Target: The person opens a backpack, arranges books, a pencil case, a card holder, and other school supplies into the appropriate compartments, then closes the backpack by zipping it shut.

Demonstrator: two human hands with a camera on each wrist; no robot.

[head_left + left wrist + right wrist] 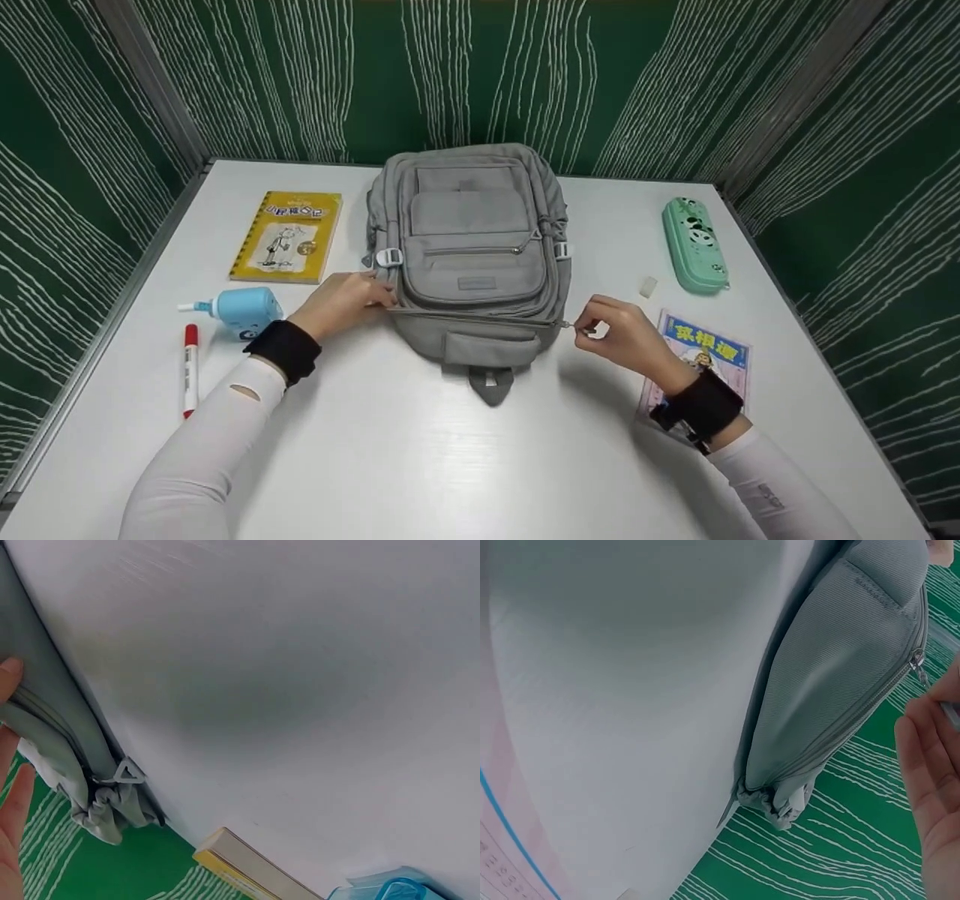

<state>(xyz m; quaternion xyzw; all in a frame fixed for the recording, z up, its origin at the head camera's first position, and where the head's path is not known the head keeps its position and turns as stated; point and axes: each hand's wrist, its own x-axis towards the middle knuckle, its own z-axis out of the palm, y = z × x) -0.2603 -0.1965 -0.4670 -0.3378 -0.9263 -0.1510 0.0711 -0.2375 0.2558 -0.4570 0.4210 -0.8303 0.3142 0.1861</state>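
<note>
A grey backpack [472,217] lies on the white table, its front pockets facing up and its top handle [491,386] towards me. Along its near end runs a zipper [480,318]. My left hand [341,304] holds the backpack's left edge beside this zipper; the left wrist view catches only part of its fingers [10,677] at the grey fabric. At the right corner, my right hand [626,334] pinches the zipper pull [568,325] between thumb and forefinger. The right wrist view shows the metal slider [917,658] close to those fingertips.
Left of the backpack lie a yellow book [289,236], a light-blue bottle-like item [247,307] with a white tip, and a red-and-white marker [190,371]. On the right are a green panda pencil case [696,244], a small eraser [648,286] and a colourful booklet [705,341] beneath my right forearm.
</note>
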